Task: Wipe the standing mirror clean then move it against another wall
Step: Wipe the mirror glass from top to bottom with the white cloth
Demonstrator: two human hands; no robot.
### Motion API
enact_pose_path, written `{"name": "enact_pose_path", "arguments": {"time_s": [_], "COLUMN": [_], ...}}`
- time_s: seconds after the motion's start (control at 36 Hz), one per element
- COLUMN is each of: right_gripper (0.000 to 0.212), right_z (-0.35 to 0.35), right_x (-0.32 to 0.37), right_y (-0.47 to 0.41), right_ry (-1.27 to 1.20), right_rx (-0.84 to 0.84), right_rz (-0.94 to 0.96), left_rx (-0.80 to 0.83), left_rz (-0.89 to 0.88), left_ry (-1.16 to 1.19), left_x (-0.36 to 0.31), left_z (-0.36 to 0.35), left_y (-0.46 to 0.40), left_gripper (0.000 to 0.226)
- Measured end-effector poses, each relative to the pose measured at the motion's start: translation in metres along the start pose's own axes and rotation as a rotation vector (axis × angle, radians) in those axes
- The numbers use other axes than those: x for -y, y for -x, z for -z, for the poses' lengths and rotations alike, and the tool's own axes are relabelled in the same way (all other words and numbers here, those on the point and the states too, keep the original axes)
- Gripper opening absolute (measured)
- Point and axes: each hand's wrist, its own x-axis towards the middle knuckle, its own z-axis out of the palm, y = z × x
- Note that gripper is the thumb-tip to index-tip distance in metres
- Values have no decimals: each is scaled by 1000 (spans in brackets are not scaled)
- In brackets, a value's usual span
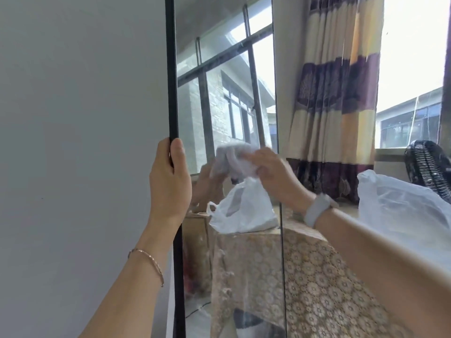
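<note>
Wall (73,118) side left of the mirror (224,69) was bare, plenty of room for my left hand (169,176). To the rt, a table w/ patterned cloth (329,276), plastic bag (402,211), fan (427,164) & curtain (336,93) crowded close beside the glass edge.

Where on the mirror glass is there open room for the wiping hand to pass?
Open glass lies above the cloth, between the black frame and the right edge. Crowded at mid-height: left hand grips the frame, right hand presses the cloth.

mirror (227,93) between wall (73,118) left, curtain (336,89) right
</note>
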Motion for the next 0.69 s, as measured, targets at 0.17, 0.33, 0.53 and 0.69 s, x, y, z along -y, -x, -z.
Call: {"name": "enact_pose_path", "arguments": {"time_s": [0.17,0.33,0.53,0.69], "right_gripper": [40,33,35,38], "right_z": [-36,12,38,-9], "right_x": [-25,-24,9,9], "right_y": [106,50,-36,11], "right_ry": [59,-50,-59,-117], "right_rx": [540,-23,-494,-130], "right_rz": [68,-91,-49,28], "left_rx": [-26,-18,44,60], "left_rz": [-47,-38,-15,-18], "left_ry": [-34,-50,-57,-76], "left_x": [-1,-2,-7,-7], "left_z": [7,4,2,5], "left_y": [0,-1,1,0], "left_gripper": [32,29,30,32]}}
